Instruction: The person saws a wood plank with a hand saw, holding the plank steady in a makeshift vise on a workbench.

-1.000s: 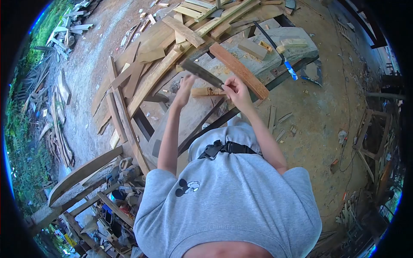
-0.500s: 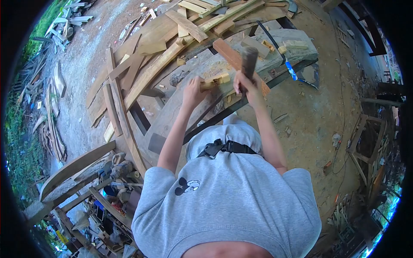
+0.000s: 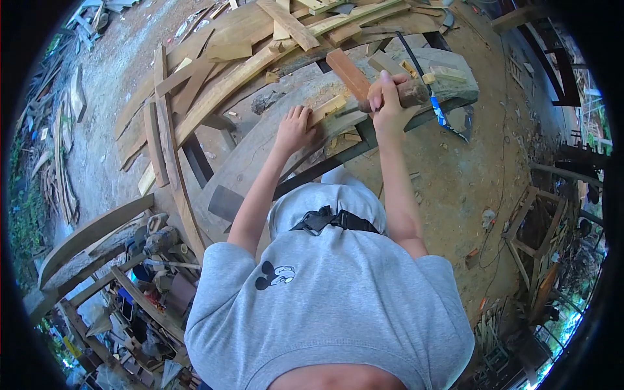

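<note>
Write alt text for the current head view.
A person's right hand grips a thick, rounded wooden object at a weathered bench, while their left hand rests at the end of a pale wood piece. Planks lie beyond.

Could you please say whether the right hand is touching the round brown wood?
Touching; the head view shows the right hand wrapped around the brown wood.

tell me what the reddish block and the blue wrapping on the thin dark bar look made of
The reddish block looks like bare, unpainted wood: matte faces, square sawn-looking edges. The blue wrapping may be plastic film or tape, slightly glossy; its bright, patchy surface leaves that open.
</note>
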Available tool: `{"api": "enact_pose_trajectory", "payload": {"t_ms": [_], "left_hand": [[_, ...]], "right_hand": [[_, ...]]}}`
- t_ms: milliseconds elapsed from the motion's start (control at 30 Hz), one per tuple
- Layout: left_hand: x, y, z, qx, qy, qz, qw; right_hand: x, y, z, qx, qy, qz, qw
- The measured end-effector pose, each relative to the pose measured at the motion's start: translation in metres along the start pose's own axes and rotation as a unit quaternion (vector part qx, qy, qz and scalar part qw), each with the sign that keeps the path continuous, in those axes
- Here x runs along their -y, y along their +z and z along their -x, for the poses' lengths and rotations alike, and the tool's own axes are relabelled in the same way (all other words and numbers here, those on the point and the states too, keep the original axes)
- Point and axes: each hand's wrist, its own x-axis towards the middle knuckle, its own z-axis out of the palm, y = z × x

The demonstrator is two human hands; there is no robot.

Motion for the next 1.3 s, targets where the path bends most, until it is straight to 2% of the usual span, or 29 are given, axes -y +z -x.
{"api": "enact_pose_trajectory", "payload": {"t_ms": [133,200,233,333,467,500,667,767,833,900,933,1000,1100,1233,1300], "left_hand": [[-0.003,0.012,0.008,-0.054,-0.020,-0.050,0.997],[-0.004,0.013,0.008,-0.051,-0.028,-0.046,0.997],[-0.005,0.012,0.008,-0.046,-0.032,-0.044,0.997],[-0.004,0.011,0.009,-0.049,-0.025,-0.054,0.997],[-0.009,0.010,0.008,-0.047,-0.040,-0.029,0.998],[-0.010,0.011,0.008,-0.061,-0.046,0.006,0.997],[-0.014,0.016,0.008,-0.083,-0.075,0.073,0.991],[-0.014,0.017,0.006,-0.124,-0.075,0.086,0.986],[-0.014,0.014,0.008,-0.087,-0.105,0.143,0.980],[-0.009,0.017,0.010,-0.070,-0.104,0.171,0.977],[-0.005,0.018,0.010,-0.052,-0.101,0.197,0.974],[0.005,0.018,0.009,-0.026,-0.095,0.223,0.970],[0.009,0.016,0.009,0.011,-0.096,0.266,0.959],[0.009,0.016,0.009,0.019,-0.105,0.285,0.953],[0.009,0.016,0.010,0.017,-0.105,0.285,0.953]], "right_hand": [[-0.019,0.016,0.006,-0.041,-0.009,-0.006,0.999],[-0.065,0.001,0.012,-0.066,-0.021,0.144,0.987],[-0.084,-0.004,0.015,-0.068,-0.085,0.244,0.964],[-0.088,-0.012,0.018,-0.072,-0.057,0.223,0.971],[-0.029,0.024,0.003,-0.127,-0.056,0.145,0.980],[-0.019,0.032,0.002,-0.137,-0.027,0.102,0.985],[-0.081,0.006,0.015,-0.134,-0.040,0.206,0.969],[-0.075,0.008,0.011,-0.129,-0.028,0.209,0.969],[-0.049,0.019,0.006,-0.136,-0.020,0.192,0.972],[-0.028,0.030,-0.001,-0.081,-0.043,0.122,0.988],[-0.028,0.028,-0.001,-0.081,-0.042,0.122,0.988],[-0.029,0.023,0.000,-0.003,0.019,0.192,0.981],[-0.042,0.023,0.004,0.023,0.018,0.178,0.984],[-0.018,0.032,0.002,0.006,0.021,0.200,0.979],[-0.007,0.043,0.000,-0.051,-0.019,0.161,0.985]]}}
